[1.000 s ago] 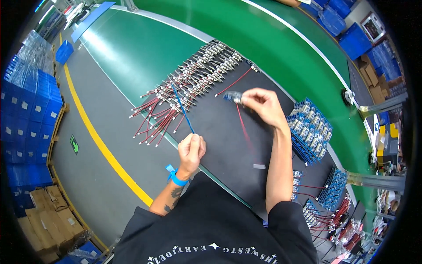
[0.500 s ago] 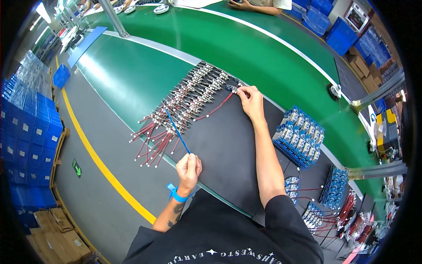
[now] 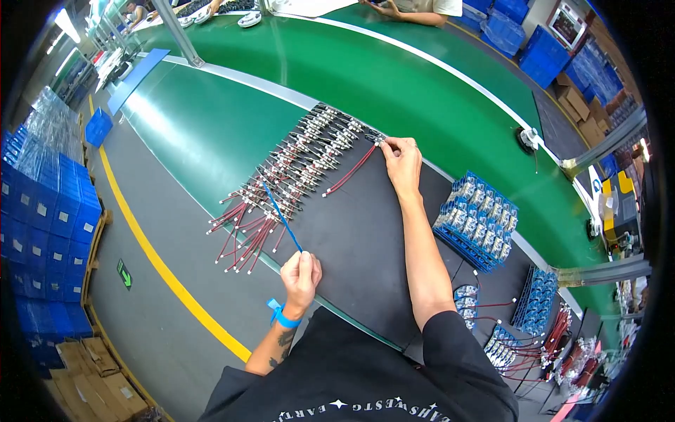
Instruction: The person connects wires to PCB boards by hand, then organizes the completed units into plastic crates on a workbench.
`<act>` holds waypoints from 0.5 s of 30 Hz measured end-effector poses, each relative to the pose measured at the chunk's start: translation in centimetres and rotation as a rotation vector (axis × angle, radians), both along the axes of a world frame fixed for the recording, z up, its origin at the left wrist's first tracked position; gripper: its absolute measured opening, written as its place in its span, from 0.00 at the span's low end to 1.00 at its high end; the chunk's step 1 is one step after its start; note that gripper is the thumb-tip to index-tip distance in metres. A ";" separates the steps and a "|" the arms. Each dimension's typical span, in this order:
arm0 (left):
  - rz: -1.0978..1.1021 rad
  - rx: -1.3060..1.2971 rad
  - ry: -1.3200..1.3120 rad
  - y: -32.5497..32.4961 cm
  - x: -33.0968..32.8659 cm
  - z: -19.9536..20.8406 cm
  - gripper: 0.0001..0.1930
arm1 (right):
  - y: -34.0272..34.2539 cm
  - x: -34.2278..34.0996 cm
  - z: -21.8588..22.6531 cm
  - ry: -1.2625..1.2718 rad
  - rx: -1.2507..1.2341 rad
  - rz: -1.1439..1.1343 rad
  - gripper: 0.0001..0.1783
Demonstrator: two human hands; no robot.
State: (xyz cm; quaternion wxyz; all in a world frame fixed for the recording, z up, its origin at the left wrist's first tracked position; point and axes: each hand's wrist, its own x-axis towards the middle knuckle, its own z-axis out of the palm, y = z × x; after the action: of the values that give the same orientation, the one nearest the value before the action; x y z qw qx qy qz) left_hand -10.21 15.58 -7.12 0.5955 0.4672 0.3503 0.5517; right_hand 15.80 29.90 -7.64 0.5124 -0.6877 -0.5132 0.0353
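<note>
My left hand (image 3: 301, 279), fingers closed, pinches the lower end of a thin blue stick (image 3: 282, 217). The stick's far tip reaches over the near ends of a batch of small wired parts (image 3: 306, 151), laid in slanting rows with red leads toward me. My right hand (image 3: 403, 165) is closed at the far right end of these rows. Its thumb and fingertips pinch a small dark part with a red wire lead (image 3: 355, 170), beside another such lead on the dark mat (image 3: 351, 239). The fingertips cover much of that part.
Right of my right arm stands a blue rack (image 3: 478, 219) filled with small metal-and-blue parts. Another blue rack (image 3: 536, 299) and red wire bundles (image 3: 555, 330) lie nearer. A green conveyor belt (image 3: 422, 91) runs beyond the bench. Blue crates (image 3: 49, 225) are stacked at left.
My right hand has brought the dark part close against the end of the rows, and its red lead has swung right beside another. My left hand has dipped slightly with the blue stick.
</note>
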 end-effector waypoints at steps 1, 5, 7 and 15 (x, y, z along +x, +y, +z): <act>0.002 0.007 0.004 0.0 0.0 0.0 0.19 | 0.1 0.0 0.0 0.054 0.026 -0.034 0.08; 0.008 0.016 0.010 0.0 0.1 0.2 0.19 | 0.6 0.3 -0.3 0.143 0.066 -0.096 0.08; 0.001 0.013 0.011 0.0 0.1 0.2 0.19 | 0.9 0.6 -0.3 0.126 0.051 -0.092 0.09; -0.007 0.008 0.023 0.0 0.0 0.0 0.19 | 2.0 1.4 -0.3 0.175 -0.148 -0.013 0.09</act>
State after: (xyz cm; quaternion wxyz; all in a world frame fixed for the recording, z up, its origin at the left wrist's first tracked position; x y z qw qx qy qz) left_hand -10.21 15.60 -7.09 0.5915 0.4772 0.3531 0.5456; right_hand 17.20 31.90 -7.99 0.5034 -0.7211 -0.4580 0.1298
